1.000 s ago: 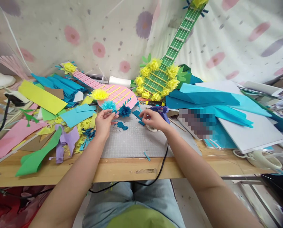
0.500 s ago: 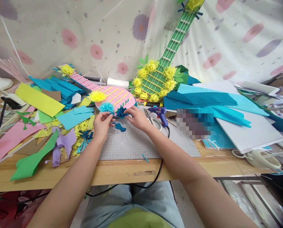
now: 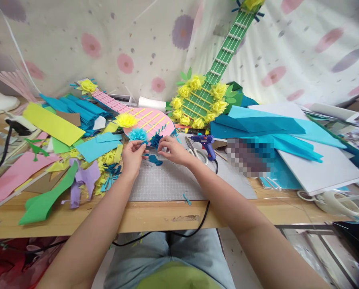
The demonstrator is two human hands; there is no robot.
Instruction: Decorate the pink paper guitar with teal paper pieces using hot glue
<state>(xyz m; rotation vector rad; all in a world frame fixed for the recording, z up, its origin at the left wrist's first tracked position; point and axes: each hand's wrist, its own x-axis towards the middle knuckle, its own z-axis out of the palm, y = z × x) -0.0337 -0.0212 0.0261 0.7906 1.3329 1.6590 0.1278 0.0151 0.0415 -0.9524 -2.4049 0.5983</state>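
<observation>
My left hand (image 3: 132, 155) is closed in a pinch, with a small dark blue paper piece (image 3: 145, 142) at its fingertips. Just behind it, a light blue paper flower (image 3: 137, 135) sits at the lower edge of a pink paper lute (image 3: 164, 120). My right hand (image 3: 176, 151) has its fingers curled on the right side of a dark blue paper flower (image 3: 156, 140), which is right of the light blue one. A yellow paper flower (image 3: 126, 120) is on the lute's left side. Below my hands, dark blue paper scraps (image 3: 155, 160) lie on the grey cutting mat (image 3: 167, 184).
A purple glue gun (image 3: 206, 145) and scissors (image 3: 197, 153) lie right of my right hand; a black cord (image 3: 209, 208) runs over the table edge. A green paper lute (image 3: 197, 102) leans at the back. Coloured paper (image 3: 51, 124) is piled left, blue sheets (image 3: 258, 124) right.
The whole view has shifted slightly to the right. My right hand's fingers have drawn back a little beside the dark blue flower; my left hand keeps its pinch.
</observation>
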